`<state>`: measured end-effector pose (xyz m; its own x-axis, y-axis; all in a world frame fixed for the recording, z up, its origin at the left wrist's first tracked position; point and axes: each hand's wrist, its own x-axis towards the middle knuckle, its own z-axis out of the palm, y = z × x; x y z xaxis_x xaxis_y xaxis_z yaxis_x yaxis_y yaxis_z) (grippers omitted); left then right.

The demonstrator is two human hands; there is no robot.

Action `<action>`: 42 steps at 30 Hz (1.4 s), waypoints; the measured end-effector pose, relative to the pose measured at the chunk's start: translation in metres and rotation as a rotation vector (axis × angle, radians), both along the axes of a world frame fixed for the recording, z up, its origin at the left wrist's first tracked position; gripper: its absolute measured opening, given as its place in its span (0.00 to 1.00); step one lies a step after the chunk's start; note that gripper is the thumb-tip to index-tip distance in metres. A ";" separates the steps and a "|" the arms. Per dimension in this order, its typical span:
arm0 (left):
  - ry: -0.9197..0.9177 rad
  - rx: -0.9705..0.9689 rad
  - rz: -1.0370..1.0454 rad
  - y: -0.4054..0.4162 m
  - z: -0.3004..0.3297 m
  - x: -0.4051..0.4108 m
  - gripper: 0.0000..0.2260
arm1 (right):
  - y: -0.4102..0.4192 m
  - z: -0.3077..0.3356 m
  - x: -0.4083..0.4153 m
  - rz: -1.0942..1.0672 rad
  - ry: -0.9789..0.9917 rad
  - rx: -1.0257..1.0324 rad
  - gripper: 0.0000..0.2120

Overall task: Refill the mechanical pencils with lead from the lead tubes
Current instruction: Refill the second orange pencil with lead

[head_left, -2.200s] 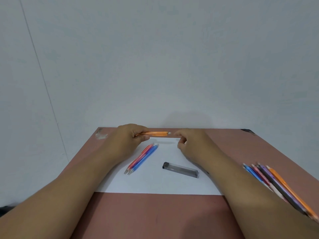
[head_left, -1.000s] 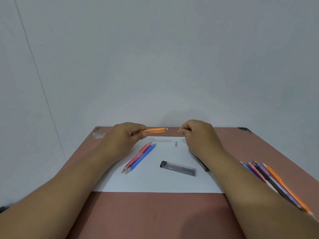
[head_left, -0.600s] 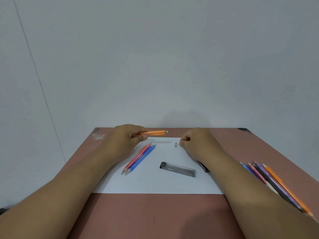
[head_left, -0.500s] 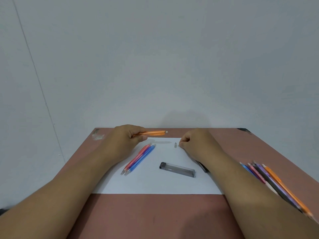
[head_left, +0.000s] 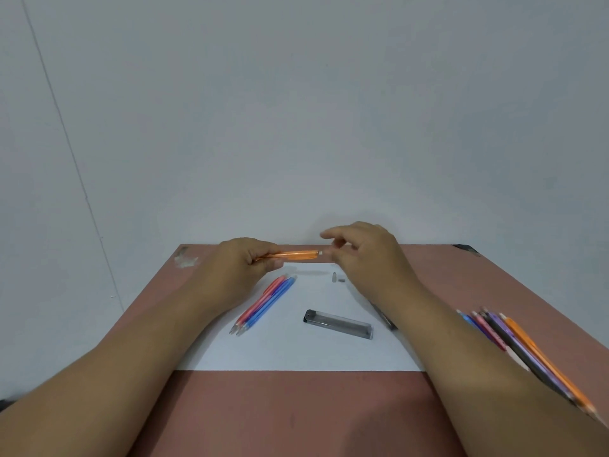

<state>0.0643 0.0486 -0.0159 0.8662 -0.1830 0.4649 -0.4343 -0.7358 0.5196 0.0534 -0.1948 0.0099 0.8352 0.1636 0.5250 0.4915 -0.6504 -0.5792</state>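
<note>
My left hand (head_left: pixel 244 262) grips an orange mechanical pencil (head_left: pixel 296 255) level above the far edge of the white paper (head_left: pixel 296 351), its white end pointing right. My right hand (head_left: pixel 365 255) hovers just off that end, fingers loosely spread, with nothing visible between them. Two small grey pieces (head_left: pixel 337 278) lie on the paper below it. A clear lead tube (head_left: pixel 337 324) lies mid-paper. A second dark tube (head_left: pixel 384 316) is mostly hidden by my right forearm. Three red and blue pencils (head_left: pixel 267 303) lie side by side on the paper's left.
Several more mechanical pencils (head_left: pixel 514 344) lie in a row on the brown table (head_left: pixel 296 413) at the right, partly under my right forearm. A white smear (head_left: pixel 186 260) marks the far left corner. A grey wall stands right behind the table.
My right hand dipped to the paper, left a second small piece beside the first, then rose back to the orange pencil's end. My left hand kept the pencil nearly still.
</note>
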 end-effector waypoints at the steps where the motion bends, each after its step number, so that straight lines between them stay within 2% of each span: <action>1: -0.006 0.005 -0.002 0.000 0.000 0.000 0.10 | 0.003 -0.001 0.000 0.028 -0.015 -0.034 0.11; 7: -0.060 -0.008 -0.034 -0.006 0.003 -0.004 0.11 | 0.006 -0.003 0.003 0.022 -0.065 -0.133 0.07; 11: -0.051 0.005 -0.001 -0.010 0.006 -0.008 0.13 | 0.004 -0.001 0.004 -0.021 -0.053 -0.040 0.07; 14: 0.051 0.006 0.083 -0.006 0.004 -0.005 0.21 | -0.003 0.001 0.007 -0.100 0.001 0.071 0.07; 17: 0.166 0.094 0.135 0.000 0.000 0.000 0.26 | -0.013 -0.003 0.010 -0.174 0.101 0.135 0.08; 24: 0.200 0.062 0.132 0.003 -0.001 0.001 0.13 | -0.021 -0.015 0.019 -0.236 0.249 0.069 0.08; 34: 0.202 0.096 0.136 0.003 -0.002 0.000 0.11 | -0.023 -0.019 0.024 -0.235 0.364 -0.021 0.08; 42: 0.197 0.096 0.127 0.001 0.000 -0.001 0.08 | -0.022 -0.018 0.023 -0.256 0.325 -0.078 0.11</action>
<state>0.0635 0.0496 -0.0161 0.9572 -0.1026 0.2707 -0.2329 -0.8282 0.5098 0.0765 -0.2165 -0.0076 0.9742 -0.0416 0.2219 0.1085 -0.7756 -0.6218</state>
